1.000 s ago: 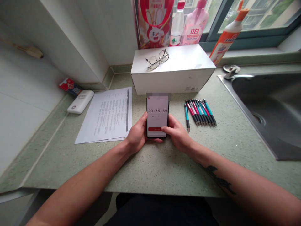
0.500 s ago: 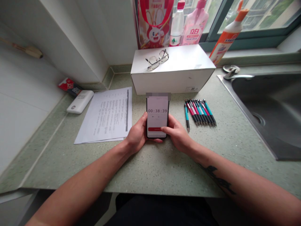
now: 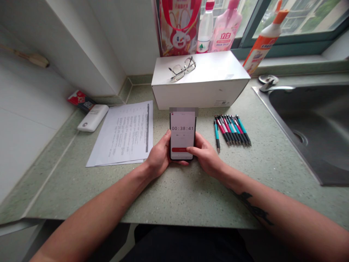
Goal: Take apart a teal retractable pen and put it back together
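Between my two hands a smartphone (image 3: 182, 140) is held upright, its screen towards me, showing a timer at 00:38:41 and a red bar low down. My left hand (image 3: 160, 154) grips its left side, thumb along the edge and fingers behind and under it. My right hand (image 3: 205, 153) closes round the right side, with the thumb lying over the right end of the red bar. The fingers behind the phone are mostly hidden. Right of my right hand, several click pens (image 3: 231, 130) in teal, red and white lie in a row, one teal pen (image 3: 216, 135) slightly apart.
Printed sheets (image 3: 122, 134) lie left, beside a white power bank (image 3: 93, 118) and a red-and-black packet (image 3: 81, 100). Behind the phone stands a white box (image 3: 199, 92) with glasses (image 3: 182, 69) on top. Bottles (image 3: 223, 32) stand behind it. A steel sink (image 3: 313, 145) is at right.
The timer on the phone screen has run from 00:38:39 to 00:38:41. Both hands and the phone have stayed in place.
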The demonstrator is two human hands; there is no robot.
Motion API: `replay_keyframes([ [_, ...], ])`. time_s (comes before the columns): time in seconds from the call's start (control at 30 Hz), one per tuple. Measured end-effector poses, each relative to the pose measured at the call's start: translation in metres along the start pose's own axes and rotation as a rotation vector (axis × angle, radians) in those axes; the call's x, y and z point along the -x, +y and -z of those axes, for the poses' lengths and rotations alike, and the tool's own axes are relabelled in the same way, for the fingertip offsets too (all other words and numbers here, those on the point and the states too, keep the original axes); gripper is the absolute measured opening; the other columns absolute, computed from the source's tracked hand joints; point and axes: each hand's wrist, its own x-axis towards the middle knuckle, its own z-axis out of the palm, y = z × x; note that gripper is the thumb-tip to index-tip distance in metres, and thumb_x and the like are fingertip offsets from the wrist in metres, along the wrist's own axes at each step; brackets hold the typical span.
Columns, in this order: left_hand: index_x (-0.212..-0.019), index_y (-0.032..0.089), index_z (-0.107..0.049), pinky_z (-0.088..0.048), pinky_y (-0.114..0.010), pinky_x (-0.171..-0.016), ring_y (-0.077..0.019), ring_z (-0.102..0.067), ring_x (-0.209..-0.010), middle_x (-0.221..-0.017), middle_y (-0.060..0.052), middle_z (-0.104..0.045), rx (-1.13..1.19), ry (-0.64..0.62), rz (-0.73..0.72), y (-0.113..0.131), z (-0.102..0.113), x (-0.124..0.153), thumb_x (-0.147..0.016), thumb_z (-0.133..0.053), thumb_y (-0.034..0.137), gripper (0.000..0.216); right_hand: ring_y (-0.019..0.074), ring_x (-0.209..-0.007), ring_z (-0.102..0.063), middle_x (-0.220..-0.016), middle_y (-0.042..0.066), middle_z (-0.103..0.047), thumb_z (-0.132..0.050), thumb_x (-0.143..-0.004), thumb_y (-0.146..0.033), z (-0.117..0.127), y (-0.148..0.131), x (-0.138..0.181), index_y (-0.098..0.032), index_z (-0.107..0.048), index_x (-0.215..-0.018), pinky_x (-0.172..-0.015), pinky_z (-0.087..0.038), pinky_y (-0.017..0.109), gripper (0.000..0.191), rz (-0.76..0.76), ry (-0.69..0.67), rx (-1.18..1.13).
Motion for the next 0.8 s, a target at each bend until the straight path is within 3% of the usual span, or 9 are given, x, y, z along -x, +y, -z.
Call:
replay_keyframes([
  [0.8,-0.134,0.02,-0.056,-0.063,-0.036,-0.053,-0.0283,-0.069,-0.092,-0.126,-0.015,-0.063,0.011,-0.003,-0.004,-0.0004,0.0011,-0.0001,-0.1,-0.037,0.048,0.047,0.026,-0.114,-0.059,-0.121,0.004,-0.066,-0.06,-0.07,-0.018,0.0006,0.0002,-0.0005,-0.026,-0.056,-0.116,-0.102,-0.047,0.048,0.046,0.008,0.0,0.014],
])
